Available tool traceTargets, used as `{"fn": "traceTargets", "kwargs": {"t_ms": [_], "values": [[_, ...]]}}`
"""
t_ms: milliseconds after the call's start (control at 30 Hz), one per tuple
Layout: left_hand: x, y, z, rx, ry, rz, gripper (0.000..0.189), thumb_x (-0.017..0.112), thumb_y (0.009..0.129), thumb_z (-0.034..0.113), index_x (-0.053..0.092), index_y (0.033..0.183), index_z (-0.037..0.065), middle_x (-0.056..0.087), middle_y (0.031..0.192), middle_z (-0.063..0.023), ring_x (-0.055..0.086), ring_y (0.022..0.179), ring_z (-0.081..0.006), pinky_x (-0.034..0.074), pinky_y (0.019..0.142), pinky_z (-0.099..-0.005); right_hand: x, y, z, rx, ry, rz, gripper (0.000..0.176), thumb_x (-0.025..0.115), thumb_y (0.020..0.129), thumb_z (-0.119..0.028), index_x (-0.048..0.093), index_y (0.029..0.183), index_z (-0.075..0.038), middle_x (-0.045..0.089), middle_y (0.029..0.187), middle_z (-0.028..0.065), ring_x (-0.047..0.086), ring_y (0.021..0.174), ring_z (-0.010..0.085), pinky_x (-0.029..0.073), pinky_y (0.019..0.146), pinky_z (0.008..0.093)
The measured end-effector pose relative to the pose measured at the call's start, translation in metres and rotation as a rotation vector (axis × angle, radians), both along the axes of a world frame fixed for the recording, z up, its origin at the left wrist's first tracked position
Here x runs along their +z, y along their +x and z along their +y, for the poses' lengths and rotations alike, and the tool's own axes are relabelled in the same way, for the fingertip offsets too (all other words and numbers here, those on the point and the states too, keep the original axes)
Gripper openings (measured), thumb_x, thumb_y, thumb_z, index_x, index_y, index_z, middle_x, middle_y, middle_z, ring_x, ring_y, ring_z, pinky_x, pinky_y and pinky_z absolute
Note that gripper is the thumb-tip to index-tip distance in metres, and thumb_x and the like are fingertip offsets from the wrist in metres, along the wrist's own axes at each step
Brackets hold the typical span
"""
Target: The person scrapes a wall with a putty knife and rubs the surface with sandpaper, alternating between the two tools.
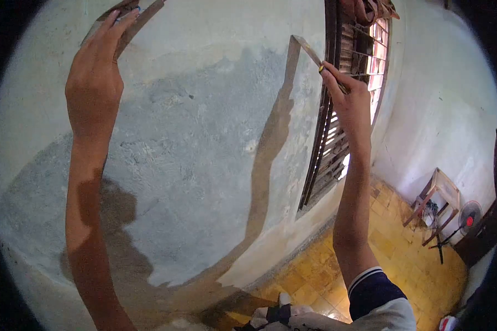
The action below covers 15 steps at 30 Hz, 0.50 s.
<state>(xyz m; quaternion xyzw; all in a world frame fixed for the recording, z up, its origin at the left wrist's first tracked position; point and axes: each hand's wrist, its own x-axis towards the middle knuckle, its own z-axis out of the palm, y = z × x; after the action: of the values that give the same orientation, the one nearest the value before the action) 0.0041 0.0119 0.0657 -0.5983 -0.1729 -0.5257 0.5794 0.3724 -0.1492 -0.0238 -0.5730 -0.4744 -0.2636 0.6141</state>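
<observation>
My right hand (345,96) is closed round the handle of a putty knife (309,52). The knife's thin metal blade reaches up and left, its tip at or very near the wall (176,138), where its shadow meets it. My left hand (96,80) is raised at the upper left, close to the wall, fingers bent over a dark, flat-edged thing with a bit of blue, cut off by the frame's top. What that thing is I cannot make out. A large rough grey patch covers the wall between my arms, with paler paint around it.
Right of the patch is a window (364,55) with dark slats and bars, cloth hanging at its top. A wooden stool (439,187) and a fan (470,215) stand on the yellow tiled floor (392,243) by the far wall.
</observation>
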Motion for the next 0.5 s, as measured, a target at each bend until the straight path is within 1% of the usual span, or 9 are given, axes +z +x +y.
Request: {"fn": "traceTargets", "kwargs": {"t_ms": [67, 100, 200, 233, 267, 333, 367, 433, 500], "values": [[-0.001, 0.000, 0.002, 0.009, 0.021, 0.007, 0.046, 0.056, 0.101, 0.005, 0.055, 0.144, 0.020, 0.063, 0.142, -0.0038, 0.061, 0.129, -0.0250, 0.054, 0.104, -0.0395, 0.002, -0.006, -0.014, -0.044, -0.085, 0.049, 0.031, 0.070, 0.097, -0.029, 0.075, 0.120, -0.009, 0.075, 0.085, 0.0188, 0.070, 0.070, 0.0165, 0.054, 0.070, 0.0349], [-0.002, 0.000, 0.002, 0.005, 0.014, 0.005, 0.049, 0.057, 0.099, 0.002, 0.055, 0.144, 0.021, 0.063, 0.142, -0.0033, 0.062, 0.128, -0.0246, 0.054, 0.105, -0.0390, 0.000, -0.010, -0.021, -0.065, -0.127, 0.077, 0.031, 0.070, 0.097, -0.029, 0.075, 0.120, -0.009, 0.075, 0.085, 0.0190, 0.070, 0.071, 0.0166, 0.054, 0.070, 0.0348], [0.002, -0.001, 0.000, -0.005, 0.018, 0.006, 0.055, 0.060, 0.096, -0.002, 0.056, 0.145, 0.024, 0.063, 0.142, -0.0024, 0.062, 0.128, -0.0236, 0.055, 0.105, -0.0379, -0.005, -0.016, -0.029, -0.016, -0.091, 0.056, 0.030, 0.069, 0.098, -0.029, 0.075, 0.121, -0.010, 0.075, 0.083, 0.0187, 0.068, 0.069, 0.0150, 0.053, 0.070, 0.0339], [0.003, -0.001, -0.001, -0.009, 0.021, 0.012, 0.056, 0.061, 0.096, -0.001, 0.055, 0.145, 0.024, 0.063, 0.142, -0.0024, 0.062, 0.128, -0.0236, 0.055, 0.105, -0.0378, -0.006, -0.010, -0.010, -0.027, -0.065, -0.079, 0.029, 0.068, 0.099, -0.029, 0.075, 0.121, -0.011, 0.072, 0.076, 0.0175, 0.064, 0.064, 0.0117, 0.051, 0.066, 0.0314], [0.001, 0.000, -0.002, -0.017, 0.015, 0.018, 0.056, 0.061, 0.096, -0.001, 0.055, 0.145, 0.024, 0.063, 0.142, -0.0024, 0.062, 0.128, -0.0236, 0.055, 0.105, -0.0376, -0.008, -0.004, -0.001, -0.022, -0.105, -0.027, 0.030, 0.069, 0.099, -0.029, 0.075, 0.121, -0.011, 0.068, 0.070, 0.0158, 0.057, 0.060, 0.0092, 0.048, 0.061, 0.0302], [0.000, -0.001, 0.000, 0.006, 0.025, 0.024, 0.056, 0.060, 0.096, -0.001, 0.054, 0.146, 0.024, 0.062, 0.143, -0.0026, 0.062, 0.128, -0.0237, 0.054, 0.106, -0.0378, 0.001, -0.013, -0.012, -0.042, -0.116, 0.077, 0.030, 0.069, 0.098, -0.030, 0.075, 0.122, -0.011, 0.064, 0.066, 0.0137, 0.053, 0.060, 0.0082, 0.047, 0.059, 0.0309], [0.000, -0.002, 0.002, 0.018, 0.031, 0.026, 0.057, 0.060, 0.096, -0.001, 0.054, 0.146, 0.024, 0.062, 0.143, -0.0027, 0.062, 0.128, -0.0237, 0.054, 0.106, -0.0379, -0.001, -0.010, -0.009, -0.015, -0.076, 0.052, 0.031, 0.070, 0.098, -0.030, 0.075, 0.122, -0.011, 0.063, 0.065, 0.0126, 0.052, 0.060, 0.0079, 0.047, 0.059, 0.0314], [-0.001, -0.003, 0.006, -0.005, -0.001, 0.011, 0.056, 0.059, 0.096, -0.002, 0.054, 0.146, 0.024, 0.062, 0.143, -0.0030, 0.062, 0.127, -0.0236, 0.054, 0.106, -0.0380, -0.016, -0.001, -0.008, -0.017, -0.025, -0.017, 0.031, 0.071, 0.098, -0.030, 0.075, 0.123, -0.012, 0.061, 0.063, 0.0101, 0.049, 0.059, 0.0072, 0.046, 0.059, 0.0314], [0.000, -0.002, 0.005, -0.015, -0.013, 0.003, 0.056, 0.059, 0.097, -0.002, 0.054, 0.146, 0.025, 0.063, 0.142, -0.0031, 0.063, 0.127, -0.0233, 0.054, 0.106, -0.0380, -0.038, -0.006, -0.023, 0.043, -0.091, 0.097, 0.032, 0.072, 0.097, -0.030, 0.075, 0.124, -0.012, 0.064, 0.067, 0.0105, 0.053, 0.063, 0.0069, 0.048, 0.062, 0.0298]]}}
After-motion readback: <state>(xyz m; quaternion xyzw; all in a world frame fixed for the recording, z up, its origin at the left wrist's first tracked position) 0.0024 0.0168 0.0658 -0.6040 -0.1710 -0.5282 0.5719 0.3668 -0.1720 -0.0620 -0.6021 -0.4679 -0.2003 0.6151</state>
